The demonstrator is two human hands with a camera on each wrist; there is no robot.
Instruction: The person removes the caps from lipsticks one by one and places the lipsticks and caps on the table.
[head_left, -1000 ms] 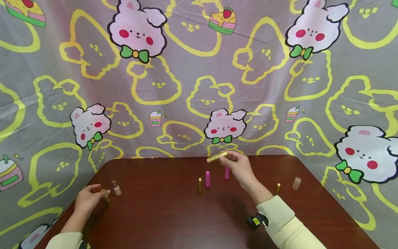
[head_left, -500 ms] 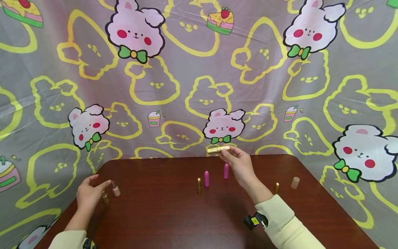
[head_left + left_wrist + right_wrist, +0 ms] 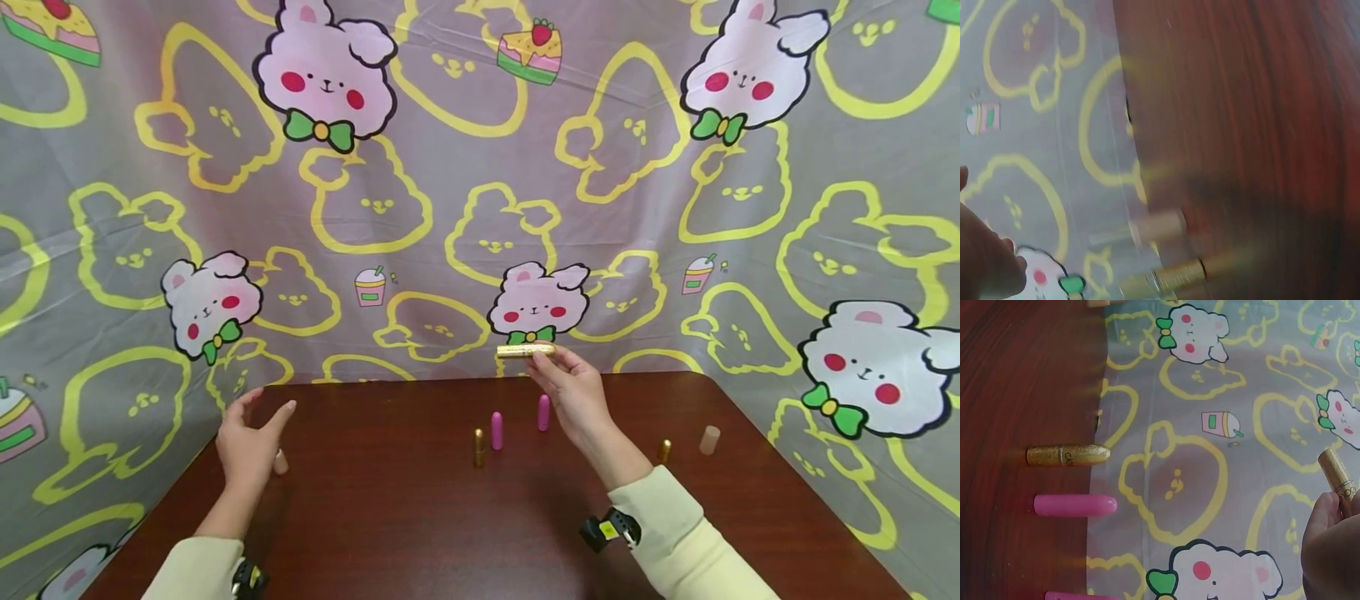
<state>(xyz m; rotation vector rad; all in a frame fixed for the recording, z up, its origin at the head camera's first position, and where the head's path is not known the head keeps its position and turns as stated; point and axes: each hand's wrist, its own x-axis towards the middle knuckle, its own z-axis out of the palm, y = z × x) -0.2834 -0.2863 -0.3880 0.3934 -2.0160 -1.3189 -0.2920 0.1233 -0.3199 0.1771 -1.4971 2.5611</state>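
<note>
My right hand pinches a gold lipstick tube between thumb and fingers, holding it nearly level above the table's far edge. Raised over the left side, my left hand has thumb and fingers spread, with nothing between them. Partly behind it in the head view is a small pale-pink bottle. The left wrist view has that bottle beside a standing gold tube, blurred; the hand hides this tube in the head view.
Mid-table stand another gold lipstick tube and two bright pink tubes, one nearer and one farther. To the right are a short gold piece and a pale-pink cylinder. A patterned cloth hangs around the table.
My left hand has left the gold tube at the left, rising and moving rightward with its fingers spreading. My right hand has lifted its lipstick tube slightly and turned it from slanted to nearly level.
</note>
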